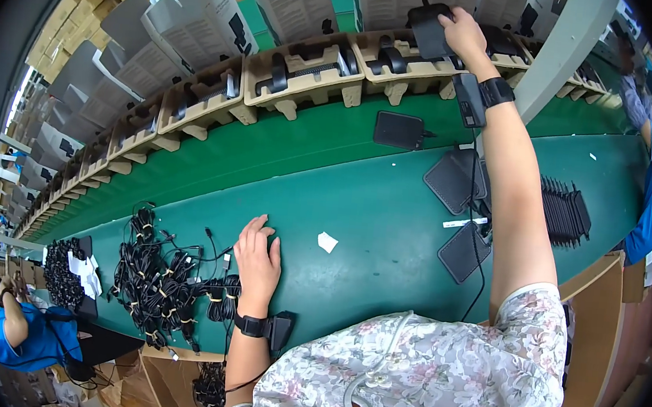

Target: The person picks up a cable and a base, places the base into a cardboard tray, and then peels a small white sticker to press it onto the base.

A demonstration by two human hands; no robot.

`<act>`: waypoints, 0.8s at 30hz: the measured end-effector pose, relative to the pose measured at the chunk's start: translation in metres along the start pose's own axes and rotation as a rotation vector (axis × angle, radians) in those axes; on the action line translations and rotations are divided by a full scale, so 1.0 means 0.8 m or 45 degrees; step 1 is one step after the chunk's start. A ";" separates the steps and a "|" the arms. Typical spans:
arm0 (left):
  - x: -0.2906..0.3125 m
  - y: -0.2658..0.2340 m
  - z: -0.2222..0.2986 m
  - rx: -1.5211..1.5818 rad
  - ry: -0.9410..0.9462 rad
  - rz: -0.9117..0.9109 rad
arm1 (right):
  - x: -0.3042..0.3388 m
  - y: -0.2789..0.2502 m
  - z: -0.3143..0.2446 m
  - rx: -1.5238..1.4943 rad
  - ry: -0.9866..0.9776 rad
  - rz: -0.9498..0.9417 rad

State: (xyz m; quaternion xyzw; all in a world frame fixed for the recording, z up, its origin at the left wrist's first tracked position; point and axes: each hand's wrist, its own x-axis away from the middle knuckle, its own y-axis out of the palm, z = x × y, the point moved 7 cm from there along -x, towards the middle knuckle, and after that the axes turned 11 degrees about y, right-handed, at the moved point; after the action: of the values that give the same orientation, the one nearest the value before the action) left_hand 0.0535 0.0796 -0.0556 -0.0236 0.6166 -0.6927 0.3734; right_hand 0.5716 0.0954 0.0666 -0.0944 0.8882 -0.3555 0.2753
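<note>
My right hand (465, 38) reaches far out to the upper right and is closed on the edge of a flat black pad (430, 35). The pad is held above a molded brown tray (404, 68), which has black parts in it. Resting on the green tabletop at the near left, my left hand (257, 264) has its fingers stretched out and holds nothing. Just left of it lies a heap of black cables (169, 283) tied in bundles. Another flat black pad (399, 130) with a short tail lies apart on the green surface below the trays.
A row of molded trays (298, 83) with upright printed grey cards curves along the far side. Under my right arm lie loose pads (454, 180) and a stack of black pads (564, 213). A white paper scrap (327, 242) lies mid-table. A grey post (564, 58) stands right of my hand.
</note>
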 end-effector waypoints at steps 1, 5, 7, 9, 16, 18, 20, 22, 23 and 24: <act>0.002 0.000 0.000 -0.007 -0.003 0.001 | 0.003 0.000 -0.001 0.008 -0.007 -0.003; 0.007 0.002 -0.003 -0.023 -0.007 -0.026 | 0.020 -0.014 -0.019 0.418 -0.319 0.112; 0.008 0.003 -0.002 -0.013 -0.017 -0.028 | 0.033 -0.005 -0.044 0.570 -0.677 -0.078; 0.009 0.002 -0.001 -0.013 -0.027 -0.034 | 0.040 -0.006 -0.063 0.652 -0.856 -0.185; 0.007 -0.003 0.002 -0.007 -0.028 -0.001 | 0.037 0.028 -0.073 1.358 -1.137 -0.385; 0.008 -0.003 0.002 -0.004 -0.039 -0.004 | 0.041 0.035 -0.062 1.315 -1.231 -0.376; 0.007 -0.002 0.003 -0.009 -0.032 -0.022 | 0.055 0.038 -0.058 1.218 -1.400 -0.351; 0.005 -0.001 0.003 -0.011 -0.031 -0.036 | 0.060 0.042 -0.059 1.215 -1.443 -0.360; 0.005 -0.001 0.003 -0.013 -0.032 -0.034 | 0.064 0.045 -0.060 1.211 -1.484 -0.363; 0.004 -0.001 0.003 -0.015 -0.033 -0.032 | 0.068 0.047 -0.061 1.206 -1.523 -0.367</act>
State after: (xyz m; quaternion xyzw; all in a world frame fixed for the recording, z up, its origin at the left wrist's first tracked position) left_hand 0.0516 0.0757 -0.0556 -0.0424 0.6154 -0.6934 0.3726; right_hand 0.5005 0.1316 0.0470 -0.2571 0.3208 -0.6180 0.6701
